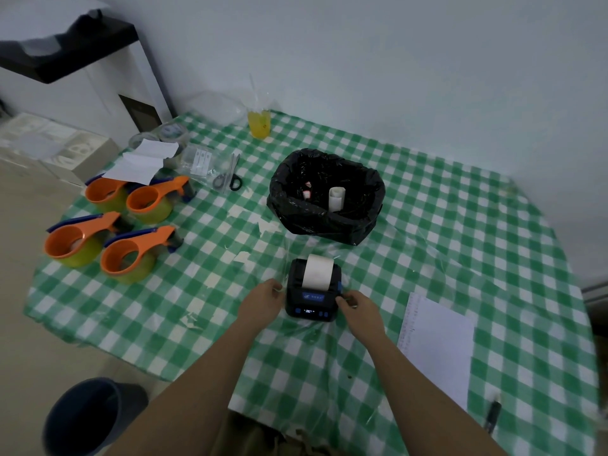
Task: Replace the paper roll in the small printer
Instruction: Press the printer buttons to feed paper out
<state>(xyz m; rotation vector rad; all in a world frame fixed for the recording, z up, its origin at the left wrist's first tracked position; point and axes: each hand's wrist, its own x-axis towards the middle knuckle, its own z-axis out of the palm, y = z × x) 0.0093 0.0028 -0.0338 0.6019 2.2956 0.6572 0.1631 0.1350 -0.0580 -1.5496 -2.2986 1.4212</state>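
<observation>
Sitting at lower centre of the frame on the checked tabletop (427, 225), the small printer (313, 292) is flanked by both hands. Its left side is touched by the left hand (263, 299), fingers curled; its right side is pinched by the right hand (357, 306). A white paper roll (318, 271) is seated in the open top. A black bag (325, 195) is seen just above.
</observation>
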